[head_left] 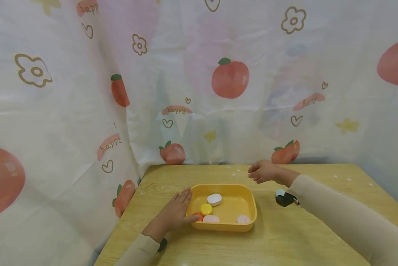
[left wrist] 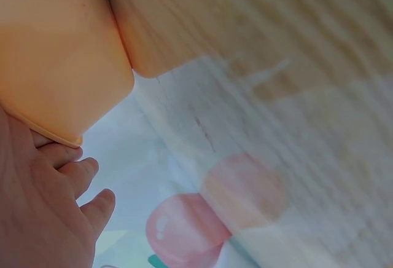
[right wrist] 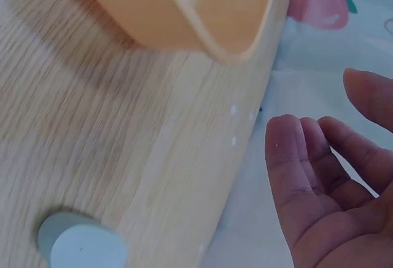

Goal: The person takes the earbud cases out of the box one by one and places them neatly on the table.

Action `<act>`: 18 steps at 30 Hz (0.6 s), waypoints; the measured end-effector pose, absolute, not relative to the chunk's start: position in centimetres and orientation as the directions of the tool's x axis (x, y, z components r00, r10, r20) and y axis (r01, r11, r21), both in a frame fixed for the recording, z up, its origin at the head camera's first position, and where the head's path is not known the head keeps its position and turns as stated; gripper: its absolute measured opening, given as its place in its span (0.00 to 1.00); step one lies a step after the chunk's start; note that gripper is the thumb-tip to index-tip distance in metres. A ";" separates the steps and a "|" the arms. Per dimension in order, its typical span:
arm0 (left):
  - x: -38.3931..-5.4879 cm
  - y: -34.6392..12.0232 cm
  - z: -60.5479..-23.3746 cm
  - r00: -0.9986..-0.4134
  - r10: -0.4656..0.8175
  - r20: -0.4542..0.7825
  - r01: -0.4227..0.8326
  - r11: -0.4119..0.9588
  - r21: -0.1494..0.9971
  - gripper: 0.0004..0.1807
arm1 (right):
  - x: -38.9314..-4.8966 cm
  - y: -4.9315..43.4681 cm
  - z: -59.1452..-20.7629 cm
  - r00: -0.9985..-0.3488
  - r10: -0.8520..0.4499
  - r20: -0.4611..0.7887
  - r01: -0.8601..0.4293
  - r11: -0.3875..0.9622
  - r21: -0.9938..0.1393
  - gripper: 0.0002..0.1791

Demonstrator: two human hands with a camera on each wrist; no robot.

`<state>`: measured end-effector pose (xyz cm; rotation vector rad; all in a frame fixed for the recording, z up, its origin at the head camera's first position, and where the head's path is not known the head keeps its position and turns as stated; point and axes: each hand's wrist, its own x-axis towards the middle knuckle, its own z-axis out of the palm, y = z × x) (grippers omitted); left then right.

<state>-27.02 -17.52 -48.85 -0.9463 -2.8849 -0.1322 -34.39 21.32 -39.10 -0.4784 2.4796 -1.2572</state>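
Yellow tray holds five small pieces, lower middle of the head view

Inside the tray [head_left: 223, 227], a white oval piece [head_left: 214, 200] lies toward the back, with a yellow round piece [head_left: 206, 209] just below it. Crowding the lower-left corner are an orange piece [head_left: 201, 217], partly hidden by a thumb, and a pink oval [head_left: 211, 219]; a pale pink piece [head_left: 243, 219] sits alone, lower right. The left hand [head_left: 175, 212] rests on the left rim, fingers extended. Up and to the right, the right hand [head_left: 263, 171] hangs empty, fingers loosely bent. A pale cylinder [right wrist: 89, 249] stands at lower left of the right wrist view.
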 end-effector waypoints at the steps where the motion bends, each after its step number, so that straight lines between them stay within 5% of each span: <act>1: -27.0 -17.4 -48.9 -0.804 0.582 0.122 0.591 0.805 0.051 0.54 | -34.5 20.9 -39.1 -0.895 -0.428 -0.127 -0.148 0.554 -0.819 0.24; 18: -27.5 -17.5 -49.4 -0.807 0.575 0.131 0.584 0.811 0.037 0.55 | -35.3 14.9 -40.0 -0.870 -0.468 -0.157 -0.132 0.526 -0.840 0.17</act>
